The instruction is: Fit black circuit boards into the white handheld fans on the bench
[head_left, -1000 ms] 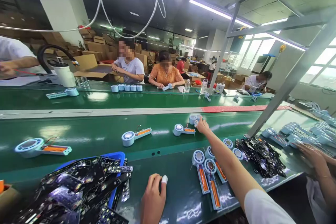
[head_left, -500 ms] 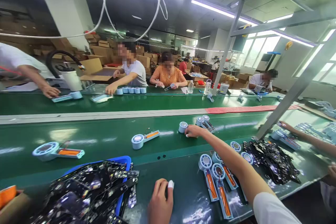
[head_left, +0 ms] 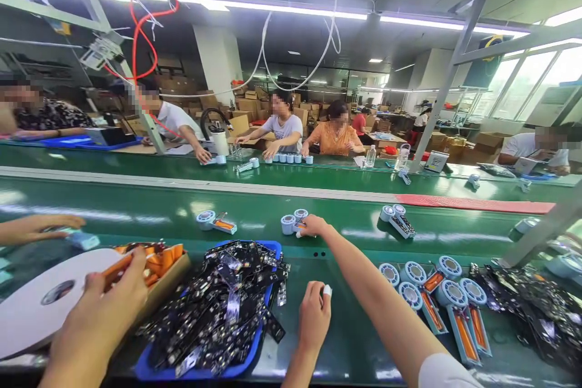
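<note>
My right hand (head_left: pixel 311 225) reaches out over the green conveyor belt (head_left: pixel 136 212) and closes on a pale blue fan unit with an orange battery (head_left: pixel 291 223), which lies on the belt beside a second round fan head. My left hand (head_left: pixel 313 318) rests on the near table edge with its fingers curled and a white cot on one fingertip; I see nothing in it. Just left of it stands a blue tray (head_left: pixel 150 370) heaped with black circuit boards (head_left: pixel 218 303).
Several finished fan units (head_left: pixel 436 294) lie to the right, beside a pile of black boards (head_left: pixel 531 309). Other fan units (head_left: pixel 216 222) (head_left: pixel 396 218) ride the belt. A co-worker's hand (head_left: pixel 97 321) lies on a white tape roll (head_left: pixel 36 315) by a box of orange batteries (head_left: pixel 159 257). People sit across the belt.
My view has swung left, bringing the tape roll and a co-worker's hands in. My right hand left the far fan unit and pulled back onto a nearer one. My left hand stayed put.
</note>
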{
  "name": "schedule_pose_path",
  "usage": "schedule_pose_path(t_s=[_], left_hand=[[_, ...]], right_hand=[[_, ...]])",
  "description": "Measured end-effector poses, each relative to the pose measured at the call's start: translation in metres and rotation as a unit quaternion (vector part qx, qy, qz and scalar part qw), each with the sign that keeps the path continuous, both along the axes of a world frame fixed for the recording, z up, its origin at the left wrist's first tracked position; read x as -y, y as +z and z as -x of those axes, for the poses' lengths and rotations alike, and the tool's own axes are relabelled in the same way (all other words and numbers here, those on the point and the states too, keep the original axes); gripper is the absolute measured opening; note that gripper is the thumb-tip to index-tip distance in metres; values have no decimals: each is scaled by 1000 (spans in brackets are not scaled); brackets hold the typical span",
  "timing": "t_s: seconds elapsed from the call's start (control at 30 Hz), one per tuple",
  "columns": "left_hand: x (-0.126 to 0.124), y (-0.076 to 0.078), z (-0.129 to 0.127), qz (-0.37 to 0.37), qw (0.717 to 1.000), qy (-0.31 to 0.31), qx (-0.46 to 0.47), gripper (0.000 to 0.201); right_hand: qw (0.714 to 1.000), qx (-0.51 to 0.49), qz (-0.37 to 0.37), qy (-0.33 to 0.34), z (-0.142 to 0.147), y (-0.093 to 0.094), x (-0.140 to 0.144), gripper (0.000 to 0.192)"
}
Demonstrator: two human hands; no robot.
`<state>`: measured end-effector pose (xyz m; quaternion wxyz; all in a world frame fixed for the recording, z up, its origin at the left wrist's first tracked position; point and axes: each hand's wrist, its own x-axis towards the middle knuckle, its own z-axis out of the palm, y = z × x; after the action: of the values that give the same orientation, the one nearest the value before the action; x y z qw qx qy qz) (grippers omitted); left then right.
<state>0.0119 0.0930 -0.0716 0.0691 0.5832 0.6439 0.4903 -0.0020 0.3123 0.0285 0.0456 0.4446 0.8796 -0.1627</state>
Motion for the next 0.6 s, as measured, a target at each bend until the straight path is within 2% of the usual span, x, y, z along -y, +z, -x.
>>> schedule_pose_path(t_s=[0.1,0.17,0.3,0.43,0.5,0.6], left_hand=[[7,11,2,5,1000,-6,-19,27],[14,24,13,11,999,4,-37,29],[18,67,66,46,990,96,-90,34],[-7,108,131,136,961,193,-142,41],[-25,120,155,191,949,198,-153,34],[-46,126,179,258,938,169,-156,25]], right_hand=[[998,-23,-12,-56,-18,10,36,31],[994,-42,-32,-96,-41,11,68,33],[978,-60,-74,-185,-93,-6,147,30],[966,-40,-81,-244,-128,-29,215,21],[960,-37,-97,-260,-138,-39,235,19],[956,-73,-137,-251,-151,-53,254,29]])
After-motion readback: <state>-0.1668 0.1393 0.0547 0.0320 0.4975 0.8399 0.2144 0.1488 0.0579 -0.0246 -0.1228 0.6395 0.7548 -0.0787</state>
